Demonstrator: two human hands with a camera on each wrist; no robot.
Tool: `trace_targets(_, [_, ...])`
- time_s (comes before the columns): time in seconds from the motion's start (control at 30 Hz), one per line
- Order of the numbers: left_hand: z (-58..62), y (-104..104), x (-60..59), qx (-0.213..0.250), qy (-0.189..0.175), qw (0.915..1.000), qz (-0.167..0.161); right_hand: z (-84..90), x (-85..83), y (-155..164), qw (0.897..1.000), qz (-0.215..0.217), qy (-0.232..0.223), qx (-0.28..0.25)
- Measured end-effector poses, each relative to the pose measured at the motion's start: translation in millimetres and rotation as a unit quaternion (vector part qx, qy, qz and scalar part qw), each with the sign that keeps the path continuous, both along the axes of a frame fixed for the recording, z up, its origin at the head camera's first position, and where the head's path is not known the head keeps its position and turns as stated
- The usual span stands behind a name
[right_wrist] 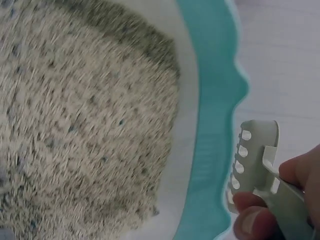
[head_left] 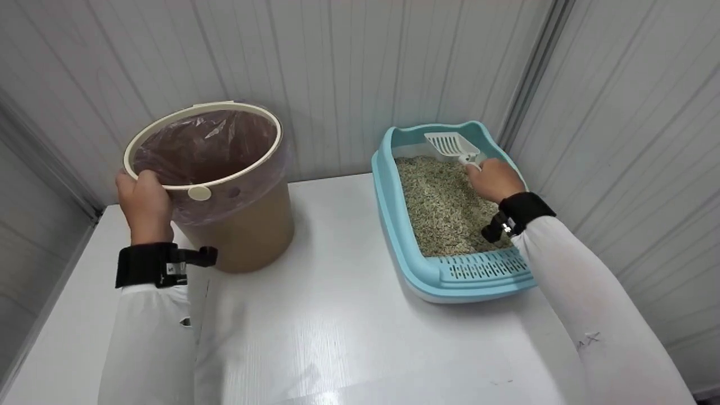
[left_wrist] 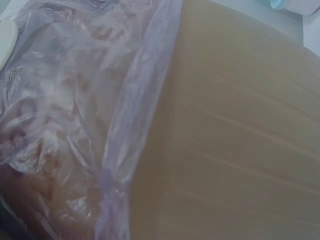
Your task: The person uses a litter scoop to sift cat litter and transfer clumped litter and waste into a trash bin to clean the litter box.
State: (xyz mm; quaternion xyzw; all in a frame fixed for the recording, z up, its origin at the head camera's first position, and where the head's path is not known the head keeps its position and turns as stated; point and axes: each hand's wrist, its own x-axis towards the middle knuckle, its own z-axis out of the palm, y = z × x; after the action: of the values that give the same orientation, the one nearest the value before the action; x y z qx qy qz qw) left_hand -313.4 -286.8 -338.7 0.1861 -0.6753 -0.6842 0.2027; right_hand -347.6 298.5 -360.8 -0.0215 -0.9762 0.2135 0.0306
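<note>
A tan trash bin (head_left: 253, 225) with a cream rim ring and a translucent purple bag (head_left: 225, 135) lining it stands on the left. My left hand (head_left: 145, 202) grips the near left part of the rim, thumb on the outside. Bag film folded over the bin's outer wall fills the left wrist view (left_wrist: 75, 100). My right hand (head_left: 495, 180) holds a white slotted litter scoop (head_left: 450, 145) by its handle, above the far end of a blue litter box (head_left: 388, 185). Granular litter (head_left: 439, 208) lies in the box. No litter shows in the scoop.
Both containers stand on a white tabletop (head_left: 315, 315), with a gap between them. Grey panelled walls (head_left: 337, 79) close in behind and on both sides. A slotted step (head_left: 484, 267) forms the near end of the litter box.
</note>
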Motion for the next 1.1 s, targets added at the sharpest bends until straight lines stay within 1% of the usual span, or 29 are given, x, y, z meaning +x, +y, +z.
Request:
trace_targets(0.07, [0.0,-0.4,-0.2,0.003,0.007,1.0000,0.003,-3.9,-2.3,-0.2,0.999,0.009,-0.045,0.022])
trace_targets(0.17, [0.4,-0.7,0.6,-0.001,0.012,0.9999,0.007,-9.2,-5.8,-2.8,0.992,0.020,-0.117,0.038])
trace_targets(0.27, [2.3,-0.3,2.6,-0.019,0.012,0.9997,0.011,-17.6,-11.8,-6.6,0.985,0.025,-0.161,0.050])
trace_targets(0.33, [4.4,0.5,3.3,-0.038,0.012,0.9991,0.015,-24.3,-16.2,-8.3,0.982,0.030,-0.172,0.066])
trace_targets(0.4, [6.5,2.0,4.0,-0.057,0.013,0.9981,0.019,-30.2,-18.6,-9.7,0.982,0.022,-0.173,0.069])
trace_targets(0.5, [9.0,3.9,6.5,-0.084,0.020,0.9960,0.023,-35.9,-18.3,-11.9,0.983,0.013,-0.166,0.078])
trace_targets(0.53, [9.6,4.7,7.9,-0.090,0.017,0.9955,0.024,-36.9,-17.4,-12.6,0.983,0.008,-0.167,0.076])
trace_targets(0.57, [10.0,5.5,9.7,-0.095,0.015,0.9951,0.023,-37.5,-16.3,-13.3,0.983,0.003,-0.169,0.074])
trace_targets(0.67, [11.0,9.0,16.1,-0.110,0.004,0.9936,0.024,-38.4,-13.1,-14.9,0.980,0.010,-0.184,0.082])
trace_targets(0.7, [11.0,10.9,18.8,-0.118,-0.001,0.9927,0.026,-38.3,-12.1,-15.5,0.978,0.014,-0.190,0.084])
trace_targets(0.77, [11.4,15.9,23.8,-0.139,0.000,0.9896,0.035,-38.8,-10.6,-15.7,0.976,0.023,-0.197,0.088])
trace_targets(0.87, [12.1,28.7,32.0,-0.180,0.029,0.9819,0.050,-39.9,-9.5,-14.2,0.976,0.031,-0.192,0.096])
trace_targets(0.9, [12.5,34.4,35.1,-0.195,0.048,0.9782,0.054,-40.1,-9.1,-13.1,0.977,0.031,-0.191,0.094])
trace_targets(1.0, [15.6,56.2,46.5,-0.231,0.117,0.9641,0.058,-38.9,-7.2,-9.9,0.979,0.028,-0.182,0.092])
trace_targets(1.1, [18.8,82.5,61.0,-0.258,0.188,0.9466,0.047,-32.7,-4.2,-6.9,0.981,0.022,-0.172,0.083])
